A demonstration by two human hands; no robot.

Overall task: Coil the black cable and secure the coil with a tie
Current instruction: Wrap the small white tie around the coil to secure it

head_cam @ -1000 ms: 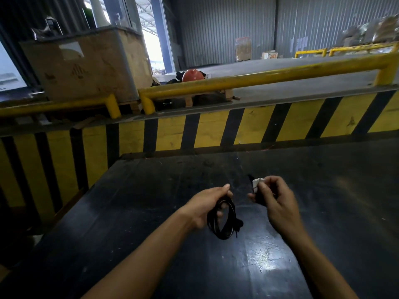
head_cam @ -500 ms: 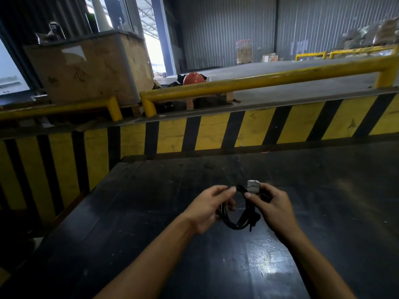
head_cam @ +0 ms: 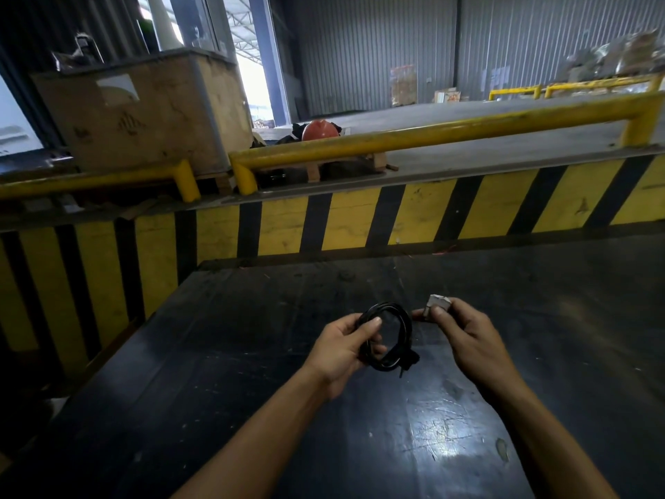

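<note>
The black cable (head_cam: 394, 338) is wound into a small round coil held above the dark table (head_cam: 252, 354). My left hand (head_cam: 342, 349) grips the coil's left side, thumb on top. A short dark tail or tie sticks out at the coil's lower right; I cannot tell which it is. My right hand (head_cam: 464, 334) is just right of the coil and pinches a small grey-white plug-like piece (head_cam: 437, 303) between thumb and fingers. Whether this piece is joined to the cable is hidden by the fingers.
A yellow-and-black striped barrier (head_cam: 360, 225) runs along the table's far and left sides, with a yellow rail (head_cam: 449, 133) above it. Behind stand a large worn crate (head_cam: 144, 113) and an orange hard hat (head_cam: 320, 130). The table edge drops off at the left.
The hands were close together around the coil half a second ago; now they have drawn apart, the coil staying in my left hand and turned more upright, the grey piece moving right.
</note>
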